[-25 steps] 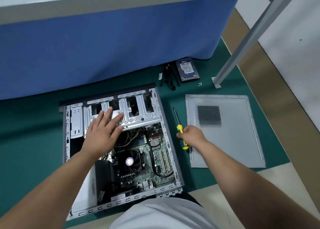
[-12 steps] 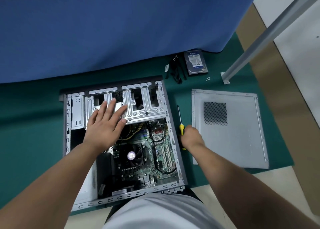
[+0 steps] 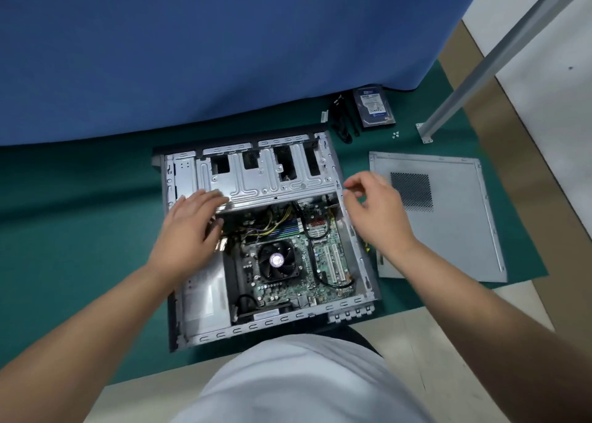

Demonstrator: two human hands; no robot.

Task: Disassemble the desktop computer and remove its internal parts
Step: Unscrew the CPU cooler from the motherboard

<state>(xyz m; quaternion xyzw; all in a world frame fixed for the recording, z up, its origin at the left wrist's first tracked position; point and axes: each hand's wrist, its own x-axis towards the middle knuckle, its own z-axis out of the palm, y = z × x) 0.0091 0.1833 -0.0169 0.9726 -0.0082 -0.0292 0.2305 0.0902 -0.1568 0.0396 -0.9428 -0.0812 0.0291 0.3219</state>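
Note:
The open desktop case (image 3: 362, 262) lies flat on a green mat, showing the motherboard (image 3: 323, 256), the CPU fan (image 3: 277, 259) and the silver power supply (image 3: 205, 297). My left hand (image 3: 189, 227) rests with straight fingers on the near left edge of the metal drive cage (image 3: 272, 182), its thumb pointing into the case. Over the case's right wall hovers my right hand (image 3: 378, 208), fingers loosely curled and holding nothing. A bit of the yellow screwdriver handle (image 3: 368, 248) shows under that wrist.
The removed side panel (image 3: 448, 230) lies to the right of the case. A hard drive (image 3: 374, 109), black cables (image 3: 342, 121) and small screws (image 3: 395, 134) sit at the back right. A slanted metal leg (image 3: 480, 70) and a blue cloth (image 3: 224, 54) border the mat.
My right hand has let go of the screwdriver and lifted to the case's right wall. My left hand has slid back to the drive cage's near edge.

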